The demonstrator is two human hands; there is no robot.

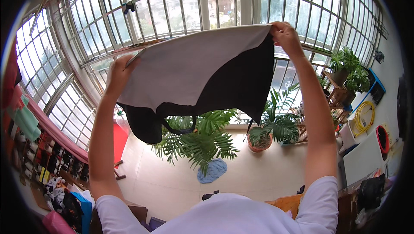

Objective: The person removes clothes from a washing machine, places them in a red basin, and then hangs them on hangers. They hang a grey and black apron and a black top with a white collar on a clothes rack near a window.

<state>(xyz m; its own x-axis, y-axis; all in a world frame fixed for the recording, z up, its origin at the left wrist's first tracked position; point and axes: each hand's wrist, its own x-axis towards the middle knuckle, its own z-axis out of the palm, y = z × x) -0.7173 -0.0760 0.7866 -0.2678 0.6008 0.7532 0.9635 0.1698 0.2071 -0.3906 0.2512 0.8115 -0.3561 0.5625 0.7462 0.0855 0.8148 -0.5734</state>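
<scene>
A black and light grey cloth piece with straps, possibly an apron [181, 72], hangs stretched between my raised hands in front of the barred window. At the left, my left hand [123, 69] grips its upper left corner. Higher up at the right, my right hand [286, 35] pinches the upper right corner. The top edge runs taut and slopes upward to the right. Light grey fabric covers the upper left, black fabric the lower right. A black strap loops down from the lower edge.
Metal window bars [200, 30] span the far side. Below stand a leafy potted palm [197, 140], a terracotta pot [259, 143] and a blue mat [212, 170]. A plant rack [336, 88] and coiled yellow hose [364, 118] are at right, a full shelf [48, 153] at left.
</scene>
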